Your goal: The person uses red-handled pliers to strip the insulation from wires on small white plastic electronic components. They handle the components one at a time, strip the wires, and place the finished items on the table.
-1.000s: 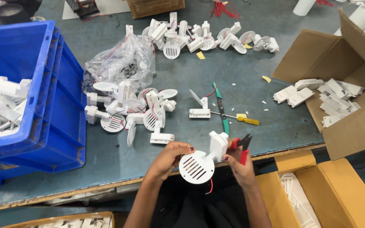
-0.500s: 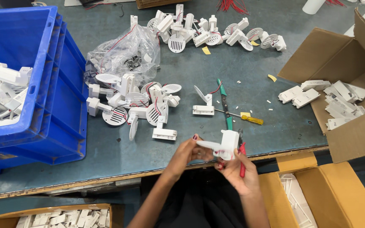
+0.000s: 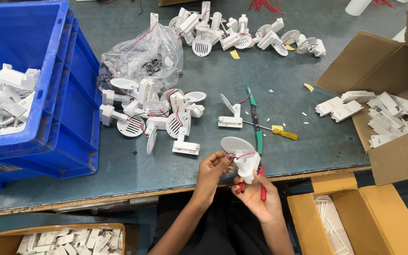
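Hands work at the table (image 3: pixel 213 89) edge; left hand (image 3: pixel 212 168) and right hand (image 3: pixel 256 193) both grasp a white plastic part (image 3: pixel 242 158); red-handled tool (image 3: pixel 262 189) lies in the right palm.

A single head-worn camera looks steeply down from above the person's chest — the left hand (image 3: pixel 212 168) and right hand (image 3: pixel 256 196) sit close, low in the middle. It faces forward across the grey-green worktable (image 3: pixel 308 141), taking in the blue crate (image 3: pixel 38 94) at left and the cardboard box (image 3: pixel 397 108) at right. No second view shares the scene.
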